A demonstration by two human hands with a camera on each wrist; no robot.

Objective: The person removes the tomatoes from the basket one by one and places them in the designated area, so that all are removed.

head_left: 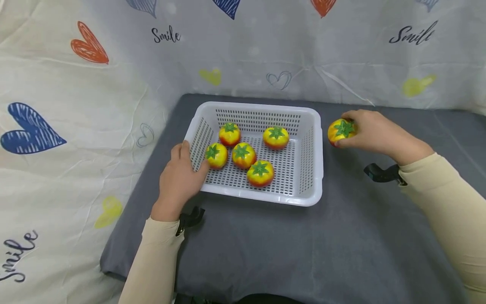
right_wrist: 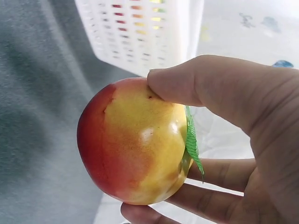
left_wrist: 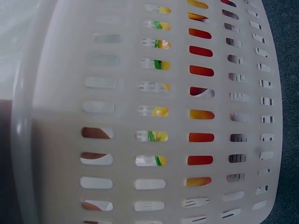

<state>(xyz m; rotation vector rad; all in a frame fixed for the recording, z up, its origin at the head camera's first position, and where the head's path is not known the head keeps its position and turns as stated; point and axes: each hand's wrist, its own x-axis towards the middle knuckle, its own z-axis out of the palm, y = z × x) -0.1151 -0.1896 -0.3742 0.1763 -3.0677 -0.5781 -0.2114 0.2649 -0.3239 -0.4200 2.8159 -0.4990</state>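
A white perforated plastic basket (head_left: pixel 303 198) stands on the dark grey cloth, with several yellow-and-red tomato-like fruits (head_left: pixel 260 173) topped by green star-shaped leaves inside. My left hand (head_left: pixel 181 179) holds the basket's left side, thumb over the rim close to one fruit, fingers along the outside. The basket wall (left_wrist: pixel 126 121) fills the left wrist view, with fruit colours showing through its slots. To the right of the basket, my right hand (head_left: pixel 373 133) grips another such fruit (head_left: pixel 340 131) between thumb and fingers. Close up, this fruit (right_wrist: pixel 135 144) looks glossy, its green leaf edge facing the palm.
The grey cloth (head_left: pixel 250 240) covers the surface beneath the basket and hands. Behind and to the left hangs a pale curtain (head_left: pixel 243 46) printed with hearts and the word Smile. A black strap mount (head_left: pixel 381 173) sits at the right wrist, another (head_left: pixel 191 217) at the left.
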